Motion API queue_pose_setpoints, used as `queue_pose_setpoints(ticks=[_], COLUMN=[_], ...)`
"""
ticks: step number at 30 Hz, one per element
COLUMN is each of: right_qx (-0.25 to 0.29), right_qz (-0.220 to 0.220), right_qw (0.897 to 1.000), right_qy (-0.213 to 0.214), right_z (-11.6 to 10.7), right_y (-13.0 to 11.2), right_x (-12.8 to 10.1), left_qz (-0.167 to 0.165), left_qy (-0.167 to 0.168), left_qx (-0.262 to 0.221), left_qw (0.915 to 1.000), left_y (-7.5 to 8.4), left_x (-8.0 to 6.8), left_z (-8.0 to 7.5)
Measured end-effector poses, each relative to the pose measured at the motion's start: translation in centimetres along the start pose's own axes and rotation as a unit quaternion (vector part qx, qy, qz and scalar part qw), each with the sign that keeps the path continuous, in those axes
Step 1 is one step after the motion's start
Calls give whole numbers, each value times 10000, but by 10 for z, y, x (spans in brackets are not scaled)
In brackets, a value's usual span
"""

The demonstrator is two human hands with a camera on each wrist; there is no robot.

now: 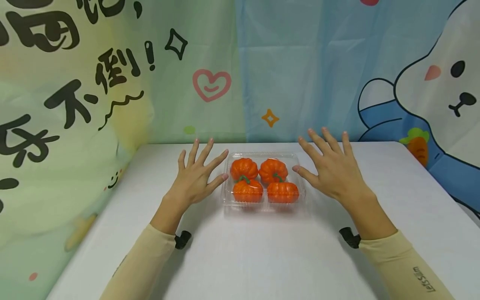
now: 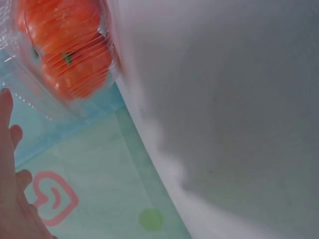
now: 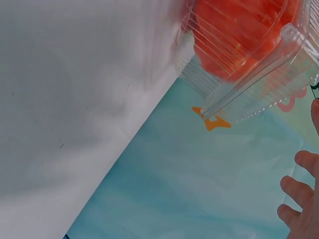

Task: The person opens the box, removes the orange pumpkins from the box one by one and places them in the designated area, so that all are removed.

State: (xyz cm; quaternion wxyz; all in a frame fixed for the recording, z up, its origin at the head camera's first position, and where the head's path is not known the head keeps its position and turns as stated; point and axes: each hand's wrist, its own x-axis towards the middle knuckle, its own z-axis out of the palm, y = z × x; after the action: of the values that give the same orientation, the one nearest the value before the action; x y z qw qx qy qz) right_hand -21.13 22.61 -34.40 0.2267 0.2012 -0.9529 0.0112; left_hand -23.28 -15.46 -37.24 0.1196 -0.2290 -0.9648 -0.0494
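Note:
A clear plastic clamshell box (image 1: pixel 228 200) sits on the white table (image 1: pixel 262 258) with several small orange pumpkins (image 1: pixel 244 168) inside, lid closed. My left hand (image 1: pixel 198 177) hovers just left of the box, fingers spread and straight, thumb tip close to its left wall. My right hand (image 1: pixel 330 168) hovers just right of it, fingers spread, thumb near the right wall. Neither hand holds anything. The left wrist view shows the box (image 2: pixel 30 94) and a pumpkin (image 2: pixel 70 50); the right wrist view shows the box (image 3: pixel 249 94) and fingertips (image 3: pixel 299 191).
A printed cloth backdrop (image 1: pixel 240 71) with hearts, characters and a cartoon rabbit hangs behind the table. The table's left edge (image 1: pixel 93 225) runs close to the drape. Bare tabletop lies in front of the box and to both sides.

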Motion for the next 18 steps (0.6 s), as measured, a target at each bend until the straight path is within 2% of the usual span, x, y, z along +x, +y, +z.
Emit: queue_pose_setpoints(ticks=[8, 18], right_qx=[30, 123], right_qz=[-210, -443], right_qw=[9997, 9989], right_qy=[89, 110], right_z=[1, 5], right_y=[-7, -16], right_x=[2, 5], left_qz=[62, 55], left_qy=[97, 22], left_qx=[-167, -445], left_qw=[9998, 9990], left_y=[-1, -6], left_x=[-4, -15], left_z=[-1, 2])
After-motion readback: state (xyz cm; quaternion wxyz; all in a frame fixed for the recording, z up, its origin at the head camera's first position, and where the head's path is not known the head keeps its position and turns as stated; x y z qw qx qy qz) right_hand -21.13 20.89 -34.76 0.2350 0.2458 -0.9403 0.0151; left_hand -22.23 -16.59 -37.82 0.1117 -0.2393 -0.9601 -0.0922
